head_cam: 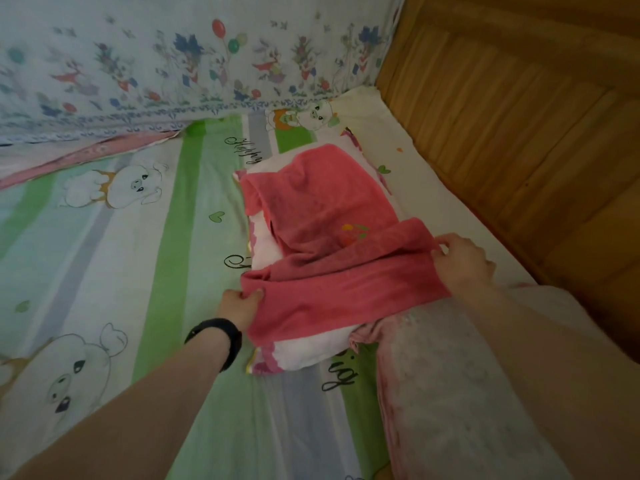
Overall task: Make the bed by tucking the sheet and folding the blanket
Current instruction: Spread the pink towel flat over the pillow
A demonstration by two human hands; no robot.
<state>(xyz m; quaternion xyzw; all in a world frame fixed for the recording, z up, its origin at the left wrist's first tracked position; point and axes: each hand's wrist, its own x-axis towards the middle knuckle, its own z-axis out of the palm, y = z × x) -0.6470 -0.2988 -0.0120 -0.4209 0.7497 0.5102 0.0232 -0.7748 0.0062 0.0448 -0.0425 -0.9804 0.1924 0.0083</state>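
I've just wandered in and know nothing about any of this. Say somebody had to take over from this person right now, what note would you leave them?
Left-hand grip: holds the near left corner of the pink blanket.
Right-hand grip: pinches the blanket's near right edge.
Blanket: draped over the white pillow, rumpled at the far end, with its near edge stretched between both hands.
Done: the patterned sheet lies fairly smooth on the bed. Whether its edges are tucked is out of view.
Left: fold the blanket neatly, then check the sheet's tuck.
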